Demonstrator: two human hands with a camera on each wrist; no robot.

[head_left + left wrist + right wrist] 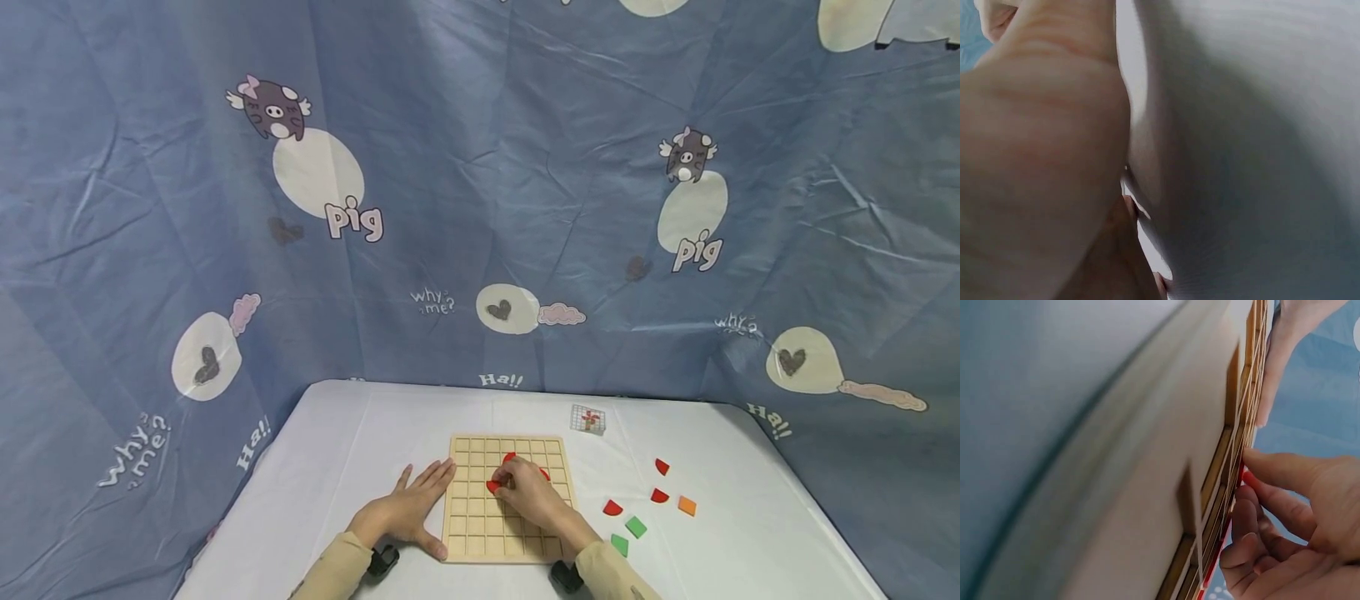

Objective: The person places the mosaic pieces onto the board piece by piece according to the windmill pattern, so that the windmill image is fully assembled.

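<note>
A square-celled wooden grid board (471,527) lies on the white table. My right hand (531,497) is over its middle, pinching a red quarter-circle piece (492,487) between thumb and fingers. In the right wrist view, that red piece (1247,477) shows at the fingertips, close to the board's cells. Two more red pieces lie on the board: one (510,457) beyond the hand, another (545,474) to its right, partly covered. My left hand (408,508) rests flat with fingers spread, thumb and fingertips at the board's left edge; its wrist view shows mostly palm and tabletop.
Right of the board lie three red quarter-circles (612,507), two green squarish pieces (636,527) and one orange square (687,506). Behind the board is a small card (588,419) with a printed grid and coloured pattern. A blue patterned curtain (450,208) surrounds the table.
</note>
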